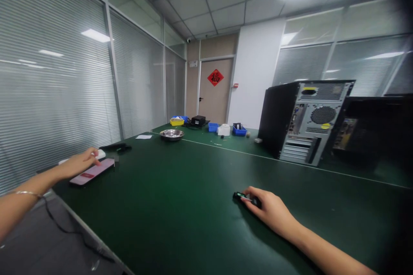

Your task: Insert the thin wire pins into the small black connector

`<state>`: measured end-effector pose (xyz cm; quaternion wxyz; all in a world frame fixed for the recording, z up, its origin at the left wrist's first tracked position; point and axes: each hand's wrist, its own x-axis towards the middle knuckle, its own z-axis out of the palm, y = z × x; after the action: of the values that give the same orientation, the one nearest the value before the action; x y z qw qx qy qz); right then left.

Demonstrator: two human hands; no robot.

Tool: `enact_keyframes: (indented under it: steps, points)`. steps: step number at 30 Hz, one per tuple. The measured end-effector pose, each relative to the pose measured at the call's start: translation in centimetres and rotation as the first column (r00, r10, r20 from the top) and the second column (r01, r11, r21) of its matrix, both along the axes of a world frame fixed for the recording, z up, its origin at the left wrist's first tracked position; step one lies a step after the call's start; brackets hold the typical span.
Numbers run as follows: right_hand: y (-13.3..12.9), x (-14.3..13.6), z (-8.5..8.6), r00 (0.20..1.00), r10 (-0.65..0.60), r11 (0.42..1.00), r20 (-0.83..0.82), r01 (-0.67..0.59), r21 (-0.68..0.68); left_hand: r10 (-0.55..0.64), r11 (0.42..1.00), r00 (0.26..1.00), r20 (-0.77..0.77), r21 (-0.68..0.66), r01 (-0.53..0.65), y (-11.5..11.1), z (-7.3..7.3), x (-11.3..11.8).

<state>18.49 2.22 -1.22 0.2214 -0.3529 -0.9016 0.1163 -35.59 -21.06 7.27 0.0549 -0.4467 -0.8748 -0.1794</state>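
My left hand (80, 163) is over a phone (96, 172) with a lit pinkish screen, lying by the table's left edge. One fingertip reaches down to the screen; the fingers are apart and hold nothing. White objects (101, 154) sit just behind that hand, partly hidden by it. On the right, my right hand (269, 208) rests at the green tabletop (180, 206), thumb and fingers closed around a small black object with a green part (239, 196). My fingers cover much of that object, so its kind is unclear.
A black computer tower (318, 122) stands at the right, its back panel facing me. Farther off are a metal bowl (172, 134), blue bins (213, 127), a yellow bin (177, 123) and a black box (198, 120). A cable (69, 231) hangs beyond the left edge.
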Motion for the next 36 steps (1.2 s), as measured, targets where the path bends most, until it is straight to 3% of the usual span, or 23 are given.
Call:
enact_keyframes:
  steps: [1, 3, 6, 7, 9, 12, 13, 15, 17, 20, 25, 27, 30, 32, 36]
  points:
    - [-0.1, 0.0, 0.1, 1.0, -0.002, 1.0, -0.002, 0.002, -0.001, -0.028, 0.999, 0.999, 0.035, -0.031, 0.029, 0.3, 0.6, 0.2]
    - [-0.4, 0.0, 0.3, 1.0, -0.007, 1.0, -0.016, 0.007, 0.003, -0.111, 0.993, 0.993, -0.033, 0.044, 0.112, 2.0, 1.6, 1.8]
    - [-0.9, 0.0, 0.7, 0.998, -0.005, 1.0, -0.059, 0.005, 0.002, -0.378, 0.912, 0.917, -0.125, 0.12, 0.392, 6.6, 2.0, 8.2]
    - [-1.0, 0.0, 0.8, 0.996, -0.004, 1.0, -0.084, 0.004, -0.004, -0.482, 0.859, 0.868, -0.119, 0.133, 0.495, 8.5, 1.7, 11.2]
    - [-1.0, 0.1, 0.9, 0.989, -0.014, 1.0, -0.144, 0.011, -0.02, -0.71, 0.694, 0.703, -0.044, 0.13, 0.708, 12.2, 0.9, 17.9]
    - [-0.6, 0.4, 0.8, 0.97, 0.003, 0.999, -0.242, -0.015, -0.046, -0.937, 0.325, 0.319, 0.144, 0.017, 0.946, 17.1, -0.1, 27.4]
    - [-0.4, 0.6, 0.8, 0.961, 0.018, 0.999, -0.277, -0.031, -0.043, -0.956, 0.242, 0.235, 0.176, 0.017, 0.97, 18.5, -0.2, 29.9]
    - [0.0, 1.0, 0.9, 0.949, 0.034, 0.999, -0.315, -0.043, -0.021, -0.965, 0.146, 0.137, 0.224, 0.023, 0.989, 20.8, -0.2, 33.7]
    - [0.4, 1.5, 1.0, 0.929, 0.036, 0.999, -0.369, -0.041, -0.005, -0.946, 0.103, 0.088, 0.312, 0.034, 0.994, 22.3, -0.2, 35.8]
    - [0.7, 2.1, 1.1, 0.909, -0.004, 1.0, -0.417, -0.006, -0.023, -0.895, 0.121, 0.03, 0.445, 0.177, 0.977, 23.1, -0.8, 37.0]
    - [0.4, 2.0, 1.1, 0.886, -0.066, 0.996, -0.459, 0.03, -0.086, -0.794, 0.29, -0.061, 0.605, 0.466, 0.836, 22.9, -3.9, 36.7]
    - [0.4, 1.6, 1.5, 0.862, -0.078, 0.993, -0.5, 0.022, -0.116, -0.784, 0.365, -0.05, 0.618, 0.526, 0.768, 22.9, -5.0, 36.4]
    - [0.6, 1.1, 2.3, 0.808, -0.134, 0.985, -0.574, 0.044, -0.168, -0.786, 0.461, 0.037, 0.617, 0.546, 0.699, 23.0, -6.0, 36.0]
    - [0.9, 1.0, 2.7, 0.786, -0.173, 0.975, -0.593, 0.053, -0.214, -0.793, 0.485, 0.087, 0.603, 0.537, 0.69, 23.1, -6.2, 36.0]
    - [1.0, 1.4, 2.5, 0.835, -0.176, 0.964, -0.522, 0.038, -0.264, -0.823, 0.45, 0.093, 0.56, 0.543, 0.709, 22.8, -6.4, 36.1]
